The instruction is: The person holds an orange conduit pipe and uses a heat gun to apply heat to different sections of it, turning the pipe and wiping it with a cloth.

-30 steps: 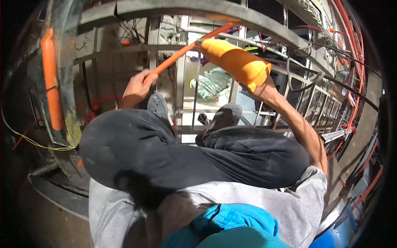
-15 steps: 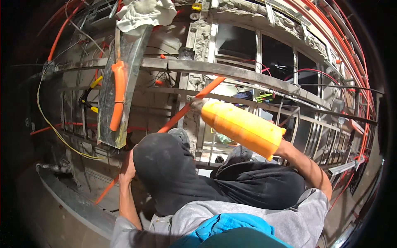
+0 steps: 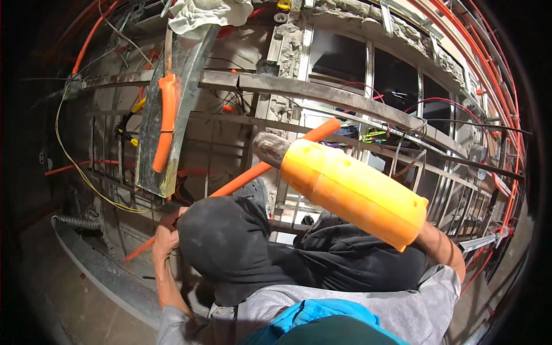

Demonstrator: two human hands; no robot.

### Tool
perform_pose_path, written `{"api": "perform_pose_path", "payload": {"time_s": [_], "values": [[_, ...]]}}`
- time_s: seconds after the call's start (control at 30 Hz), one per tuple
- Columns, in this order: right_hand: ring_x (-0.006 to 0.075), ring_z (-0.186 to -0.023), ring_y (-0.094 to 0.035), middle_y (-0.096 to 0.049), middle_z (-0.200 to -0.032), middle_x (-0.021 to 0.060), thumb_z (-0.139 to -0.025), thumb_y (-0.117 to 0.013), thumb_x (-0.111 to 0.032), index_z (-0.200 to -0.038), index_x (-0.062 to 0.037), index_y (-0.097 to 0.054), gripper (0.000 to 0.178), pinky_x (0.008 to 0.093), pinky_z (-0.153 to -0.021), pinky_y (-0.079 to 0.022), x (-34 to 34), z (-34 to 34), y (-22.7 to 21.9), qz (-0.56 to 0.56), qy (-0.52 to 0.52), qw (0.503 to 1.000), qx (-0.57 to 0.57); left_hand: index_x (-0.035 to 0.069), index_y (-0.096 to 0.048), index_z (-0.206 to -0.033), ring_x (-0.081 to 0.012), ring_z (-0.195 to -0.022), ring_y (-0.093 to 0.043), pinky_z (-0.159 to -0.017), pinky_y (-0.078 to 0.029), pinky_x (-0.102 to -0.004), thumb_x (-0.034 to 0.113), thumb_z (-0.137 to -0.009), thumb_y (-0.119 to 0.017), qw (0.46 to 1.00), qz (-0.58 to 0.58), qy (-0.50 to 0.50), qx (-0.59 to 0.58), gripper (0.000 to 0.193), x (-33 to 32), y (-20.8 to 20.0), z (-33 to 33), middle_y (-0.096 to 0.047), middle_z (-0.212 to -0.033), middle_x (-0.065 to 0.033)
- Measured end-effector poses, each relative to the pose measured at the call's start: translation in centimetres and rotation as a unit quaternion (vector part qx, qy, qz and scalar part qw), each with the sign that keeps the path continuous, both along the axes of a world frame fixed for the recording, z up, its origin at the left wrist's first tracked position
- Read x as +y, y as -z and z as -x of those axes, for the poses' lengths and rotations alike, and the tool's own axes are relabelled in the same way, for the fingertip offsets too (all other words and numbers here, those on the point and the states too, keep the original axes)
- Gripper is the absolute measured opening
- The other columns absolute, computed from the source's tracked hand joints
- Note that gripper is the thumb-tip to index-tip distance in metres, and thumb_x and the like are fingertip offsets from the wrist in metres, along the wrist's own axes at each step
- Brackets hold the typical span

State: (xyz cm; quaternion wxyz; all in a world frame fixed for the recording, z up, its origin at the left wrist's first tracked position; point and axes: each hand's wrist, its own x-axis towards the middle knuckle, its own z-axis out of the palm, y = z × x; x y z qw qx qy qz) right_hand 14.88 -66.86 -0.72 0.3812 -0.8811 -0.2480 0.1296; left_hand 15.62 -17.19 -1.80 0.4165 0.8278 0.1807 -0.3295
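My left hand (image 3: 165, 234), beside my left knee, is closed round a long orange plastic conduit pipe (image 3: 244, 177). The pipe slants up to the right past my knee and its free end shows beyond the tool. A yellow heat gun (image 3: 351, 190) with a dark, stained metal nozzle (image 3: 269, 148) is in my right hand (image 3: 426, 234); most of that hand's fingers are hidden behind the gun's body. Held over the pipe, the gun covers part of it, and its nozzle points left. Whether the nozzle touches the pipe, I cannot tell.
A metal channel (image 3: 192, 109) with a short bent orange pipe piece (image 3: 165, 123) stands at left, a white cloth (image 3: 210, 14) on top. Metal rails (image 3: 322, 92) cross ahead. Yellow-handled pliers (image 3: 129, 123), loose wires and a curved grey metal strip (image 3: 98, 273) lie left.
The heat gun has come nearer and further over the pipe, showing more of its nozzle. The pipe's free end has shifted right and down. My left hand has moved slightly left.
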Motion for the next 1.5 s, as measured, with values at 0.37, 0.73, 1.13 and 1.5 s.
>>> {"api": "perform_pose_path", "payload": {"time_s": [0.37, 0.73, 1.13, 1.5], "values": [[0.0253, -0.084, -0.055, -0.061, -0.097, 0.0105, -0.085, -0.071, -0.016, -0.112, -0.0032, -0.062, 0.031, 0.0363, -0.076, -0.043, 3.2, -4.8, -5.6, -0.048, 0.063, 0.993, -0.083, 0.000, -0.067, -0.112, -0.0086, -0.086, -0.062, -0.078, -0.050, -0.0238, 0.002, -0.095, -0.064, 0.959, 0.230, 0.037, -0.162, 0.017, -1.0, 2.3, -1.2, -0.069, -0.100, -0.0020], [0.0187, -0.077, -0.054, -0.060, -0.091, 0.0074, -0.088, -0.070, -0.012, -0.112, -0.0026, -0.061, 0.027, 0.0311, -0.070, -0.043, 1.0, -1.8, -10.3, -0.132, 0.256, 0.956, -0.057, 0.001, -0.065, -0.114, -0.0040, -0.078, -0.048, -0.071, -0.041, -0.0210, 0.025, -0.103, -0.061, 0.981, 0.125, 0.047, -0.140, 0.027, -5.8, -3.4, -3.8, -0.057, -0.085, 0.0036], [0.0115, -0.069, -0.054, -0.058, -0.085, 0.0041, -0.092, -0.068, -0.007, -0.113, -0.0019, -0.059, 0.023, 0.0254, -0.063, -0.043, -0.8, -0.5, -9.6, -0.268, 0.372, 0.888, -0.039, 0.001, -0.068, -0.113, -0.0039, -0.067, -0.044, -0.059, -0.037, -0.0229, 0.032, -0.101, -0.065, 0.976, 0.117, 0.023, -0.180, 0.033, -10.9, -11.0, -5.0, -0.052, -0.076, 0.0060], [0.0143, -0.103, -0.067, -0.069, -0.116, 0.0060, -0.090, -0.076, -0.006, -0.124, -0.0049, -0.064, 0.037, 0.0275, -0.084, -0.055, -2.0, -2.8, -11.9, -0.263, 0.431, 0.860, -0.070, 0.001, -0.068, -0.109, -0.0137, -0.059, -0.045, -0.057, -0.039, -0.0335, 0.036, -0.101, -0.061, 0.896, -0.008, 0.203, -0.395, 0.036, -20.9, -13.5, -20.8, -0.048, -0.064, -0.0048]]}}
